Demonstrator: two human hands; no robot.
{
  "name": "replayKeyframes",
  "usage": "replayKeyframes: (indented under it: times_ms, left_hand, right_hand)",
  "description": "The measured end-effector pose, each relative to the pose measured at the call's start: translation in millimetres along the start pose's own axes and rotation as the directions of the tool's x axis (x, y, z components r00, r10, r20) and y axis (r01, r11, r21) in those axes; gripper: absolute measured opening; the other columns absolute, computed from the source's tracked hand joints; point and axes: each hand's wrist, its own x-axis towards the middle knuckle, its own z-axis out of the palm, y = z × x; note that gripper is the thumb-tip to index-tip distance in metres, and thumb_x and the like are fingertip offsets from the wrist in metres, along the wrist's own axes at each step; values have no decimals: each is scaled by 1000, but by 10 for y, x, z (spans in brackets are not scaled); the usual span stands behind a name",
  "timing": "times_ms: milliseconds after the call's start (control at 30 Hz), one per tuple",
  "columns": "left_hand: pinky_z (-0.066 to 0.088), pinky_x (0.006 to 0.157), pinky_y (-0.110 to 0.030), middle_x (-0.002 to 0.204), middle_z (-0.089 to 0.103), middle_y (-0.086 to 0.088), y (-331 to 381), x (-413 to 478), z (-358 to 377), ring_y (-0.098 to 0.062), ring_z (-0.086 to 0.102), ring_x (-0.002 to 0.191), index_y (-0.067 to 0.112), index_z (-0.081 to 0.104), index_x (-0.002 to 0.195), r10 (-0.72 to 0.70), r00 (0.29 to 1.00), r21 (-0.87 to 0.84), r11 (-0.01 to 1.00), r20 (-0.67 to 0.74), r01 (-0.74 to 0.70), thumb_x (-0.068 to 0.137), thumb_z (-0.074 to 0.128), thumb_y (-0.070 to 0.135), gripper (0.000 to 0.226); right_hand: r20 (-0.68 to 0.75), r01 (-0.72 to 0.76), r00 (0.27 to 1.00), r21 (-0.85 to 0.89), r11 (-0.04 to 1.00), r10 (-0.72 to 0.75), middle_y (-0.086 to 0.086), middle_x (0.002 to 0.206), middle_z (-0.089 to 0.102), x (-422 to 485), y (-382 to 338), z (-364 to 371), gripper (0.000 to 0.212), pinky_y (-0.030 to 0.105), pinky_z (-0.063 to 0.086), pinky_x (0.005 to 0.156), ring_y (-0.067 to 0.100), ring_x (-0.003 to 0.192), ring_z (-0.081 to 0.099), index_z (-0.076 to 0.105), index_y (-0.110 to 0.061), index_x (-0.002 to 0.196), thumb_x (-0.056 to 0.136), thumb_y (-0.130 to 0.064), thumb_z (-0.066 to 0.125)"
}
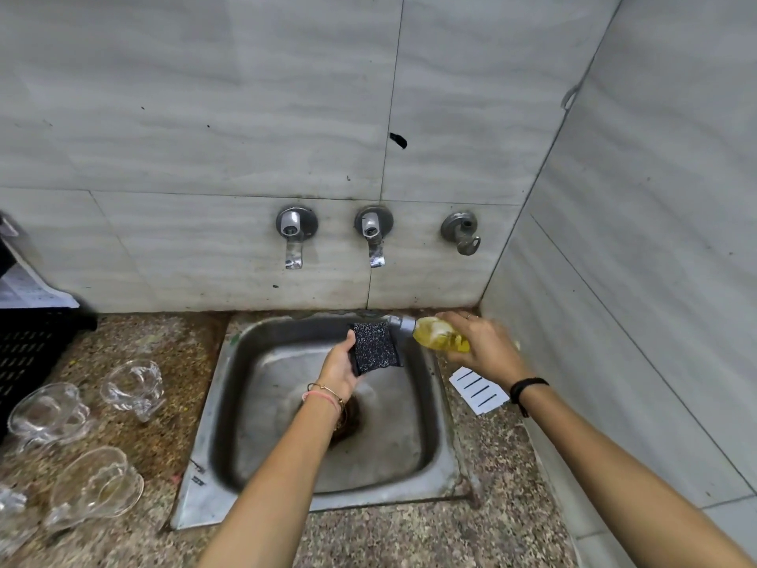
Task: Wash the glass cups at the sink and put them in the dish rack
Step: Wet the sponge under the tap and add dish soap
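My left hand [339,366] holds a dark speckled scrub pad [375,347] over the far side of the steel sink [229,387]. My right hand [483,342] grips a bottle of yellow dish soap [438,334], tipped sideways with its grey cap [400,324] right at the pad's upper right corner. Three glass cups stand on the counter left of the sink: one near the sink [133,386], one further left [49,412], one in front [96,485]. A black dish rack [28,342] sits at the far left.
Two taps [293,235] [373,233] and a third valve [463,233] stick out of the tiled wall above the sink. A white slotted card [478,388] lies on the speckled counter right of the sink. A tiled side wall closes in the right.
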Motion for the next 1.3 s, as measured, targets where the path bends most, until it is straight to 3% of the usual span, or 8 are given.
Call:
replayKeyframes:
  times_ms: [133,233,300,467,633,867,1100,1300]
  left_hand:
    - [41,93,-34,139,47,-20,37,35,142,-26,58,104,-2,43,136,-5,999,-22,1000,36,6,102,38,24,43]
    - [42,96,-36,135,50,-20,28,117,234,-31,51,122,-2,44,134,-9,999,-19,1000,46,10,101,41,23,42]
    - [46,93,-36,127,55,-19,29,141,283,-31,53,119,-2,48,129,-2,998,-3,1000,68,2,100,44,22,38]
    - [57,58,-24,92,63,-10,13,286,291,-15,63,75,7,57,92,5,1000,94,996,7,-6,96,50,14,10]
    - [52,65,-29,87,62,-8,26,444,213,-18,59,76,8,56,93,4,995,195,981,-100,16,96,52,13,7]
    - [54,49,-21,86,62,-8,-13,466,199,-18,59,76,9,56,89,-14,988,171,984,-156,41,97,50,13,10]
    - [52,58,-27,85,61,-8,-93,408,170,-18,58,74,9,55,85,-12,982,163,986,-187,43,97,49,12,14]
    - [51,56,-31,101,60,-16,-136,379,171,-21,58,73,5,56,87,-27,970,158,985,-240,67,96,53,13,12]
  right_hand:
    - [-1,-147,986,435,888,164,0,100,67,-60,18,75,53,30,45,68,21,89,62,52,-20,119,72,-20,76]
    - [-11,-248,935,692,678,353,-8,94,68,-21,79,208,49,23,48,70,9,83,65,55,-23,106,67,-15,83]
    - [-10,-291,885,768,570,465,-4,96,70,36,142,316,53,25,53,76,9,84,67,56,-26,106,64,-15,85]
    - [-80,-406,701,773,488,709,1,95,62,259,277,463,53,27,46,72,21,83,60,52,-11,109,65,-11,83]
    - [-109,-453,544,797,400,832,18,106,64,528,435,608,54,40,50,78,36,95,62,47,-4,109,68,-10,81]
    - [-159,-445,568,766,464,807,19,112,62,763,633,752,52,36,46,79,35,100,61,45,-3,115,74,-6,76]
    - [-152,-473,623,708,524,768,19,124,55,752,682,794,62,38,42,88,34,115,52,41,-2,124,76,-12,78]
    - [-66,-553,477,752,358,876,20,142,37,500,429,760,68,42,38,98,37,128,40,34,0,136,82,-16,72]
